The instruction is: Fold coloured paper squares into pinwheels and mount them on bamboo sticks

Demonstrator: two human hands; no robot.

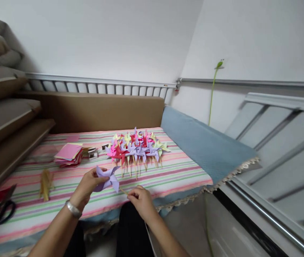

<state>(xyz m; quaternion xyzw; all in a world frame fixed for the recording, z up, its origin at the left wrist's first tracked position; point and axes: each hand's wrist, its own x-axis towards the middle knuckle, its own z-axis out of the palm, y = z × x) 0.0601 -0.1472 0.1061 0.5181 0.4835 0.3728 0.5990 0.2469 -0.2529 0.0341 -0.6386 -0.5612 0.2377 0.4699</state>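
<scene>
A lilac paper pinwheel (106, 179) is pinched by its paper blades in my left hand (91, 182), above the front of the striped cloth. My right hand (140, 200) closes finger and thumb on the end of the thin wooden stick (123, 191) that runs from the pinwheel. The join between stick and paper is hidden behind the blades. Just beyond my hands lies a pile of finished-looking pinwheels (135, 148) in lilac, pink, red and pale yellow, their sticks pointing towards me.
Left of the pile sit a stack of coloured paper squares (68, 154) and small metallic objects (92, 152). Nearer are a bundle of thin sticks (45, 184) and black-handled scissors (0, 210). A brown board (109, 110) and stacked cushions (4, 117) border the striped cloth (178, 175).
</scene>
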